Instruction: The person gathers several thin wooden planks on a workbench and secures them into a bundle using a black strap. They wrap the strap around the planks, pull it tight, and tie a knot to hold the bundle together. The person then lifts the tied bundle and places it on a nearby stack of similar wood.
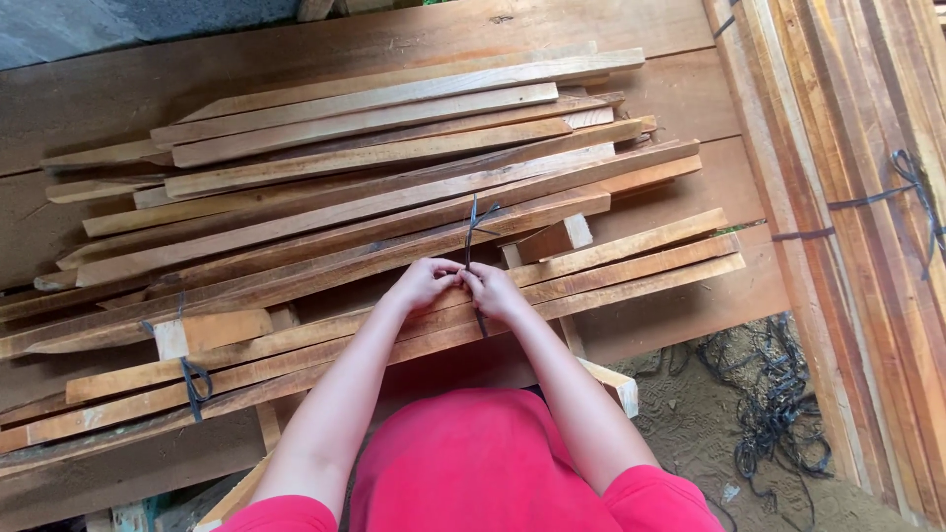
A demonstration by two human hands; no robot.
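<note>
My left hand [422, 283] and my right hand [496, 292] meet over a bundle of long wooden slats [591, 268]. Both pinch a thin dark strap [473, 229] that wraps around the slats, its loose ends sticking up just above my fingers. A second dark strap [193, 382] is knotted around the same bundle near its left end. A short wooden block [555, 237] lies just beyond my right hand.
A loose pile of pointed wooden stakes [374, 148] lies behind on wide planks. A strapped stack of long boards [867, 197] runs down the right side. A heap of dark straps [774, 414] lies on the sandy ground at lower right.
</note>
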